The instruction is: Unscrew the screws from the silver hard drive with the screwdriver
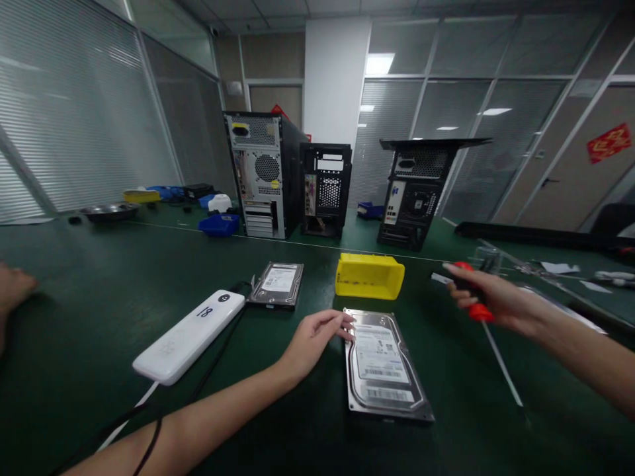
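A silver hard drive (380,360) with a white label lies flat before me. My left hand (315,340) rests at its upper left edge, with loosely stretched fingertips touching the top face; its thumb is not clearly seen. To the right, my right hand (489,297) is closed around the red and black handle of a screwdriver (501,360). The long shaft slants down toward the table, apart from the drive. Just beyond the drive sits a yellow plastic bin (370,277) on its side, opening toward me.
Another hard drive (278,283) lies left of the bin, beside a white power bank (191,336) marked 18 with cables. Computer cases (265,172) stand behind, near a blue bin (218,225). Another person's hand (14,287) shows at the left edge. The table (238,423) is green.
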`<state>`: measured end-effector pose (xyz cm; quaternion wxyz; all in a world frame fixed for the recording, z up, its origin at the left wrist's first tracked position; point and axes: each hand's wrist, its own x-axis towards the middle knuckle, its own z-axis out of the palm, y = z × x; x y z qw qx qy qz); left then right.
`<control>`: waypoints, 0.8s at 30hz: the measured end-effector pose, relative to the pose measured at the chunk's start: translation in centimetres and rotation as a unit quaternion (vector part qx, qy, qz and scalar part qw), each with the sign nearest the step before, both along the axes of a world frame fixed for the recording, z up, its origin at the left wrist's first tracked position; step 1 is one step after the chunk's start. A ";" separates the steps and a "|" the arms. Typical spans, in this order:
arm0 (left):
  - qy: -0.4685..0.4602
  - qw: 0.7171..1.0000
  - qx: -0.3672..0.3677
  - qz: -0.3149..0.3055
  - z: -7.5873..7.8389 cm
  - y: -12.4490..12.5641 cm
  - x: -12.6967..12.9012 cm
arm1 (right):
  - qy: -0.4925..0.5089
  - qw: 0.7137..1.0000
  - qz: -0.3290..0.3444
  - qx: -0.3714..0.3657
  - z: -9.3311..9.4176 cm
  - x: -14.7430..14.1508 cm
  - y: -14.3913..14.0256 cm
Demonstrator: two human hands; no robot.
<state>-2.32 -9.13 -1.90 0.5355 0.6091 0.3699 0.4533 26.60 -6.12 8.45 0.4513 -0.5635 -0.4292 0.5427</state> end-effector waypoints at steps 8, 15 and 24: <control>-0.009 1.000 0.009 -0.006 -0.5 0.1 -0.2 | -0.468 0.863 0.138 0.128 -6.4 2.2 0.5; -0.017 1.000 -0.003 0.000 -0.3 0.2 0.1 | -0.599 0.768 0.147 0.172 -8.9 1.6 1.0; -0.009 1.000 -0.021 0.006 0.2 0.4 0.1 | -0.692 0.672 0.156 0.213 -9.8 0.8 0.3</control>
